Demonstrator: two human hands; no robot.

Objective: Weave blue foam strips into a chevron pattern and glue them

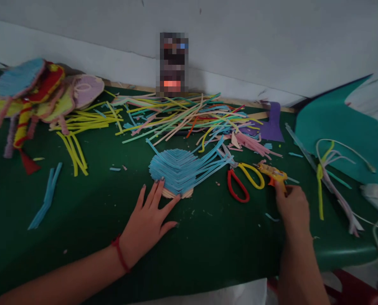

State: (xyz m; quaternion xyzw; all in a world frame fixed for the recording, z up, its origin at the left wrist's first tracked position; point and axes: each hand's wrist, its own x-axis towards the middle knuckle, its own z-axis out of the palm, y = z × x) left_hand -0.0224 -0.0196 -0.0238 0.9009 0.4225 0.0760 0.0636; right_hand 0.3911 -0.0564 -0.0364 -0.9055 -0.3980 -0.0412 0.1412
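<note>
My left hand (149,222) lies with fingers spread, the fingertips on the lower edge of a round piece (176,169) covered in blue strips. Loose strip ends stick out from that piece to the right, and a pale base shows along its bottom edge. My right hand (293,205) is wrapped round the handle of a yellow hot glue gun (273,173), low over the table. Between the blue piece and the glue gun lie scissors (239,178) with one red and one yellow handle loop. Blue strip ends cover part of their blades.
Many coloured strips (182,114) are heaped at the back. Finished fan-like pieces (20,82) stack at the left. A blurred upright phone-like object (174,63) leans on the wall. Teal sheet (341,127), purple piece (274,123) and a white cable (377,237) lie right.
</note>
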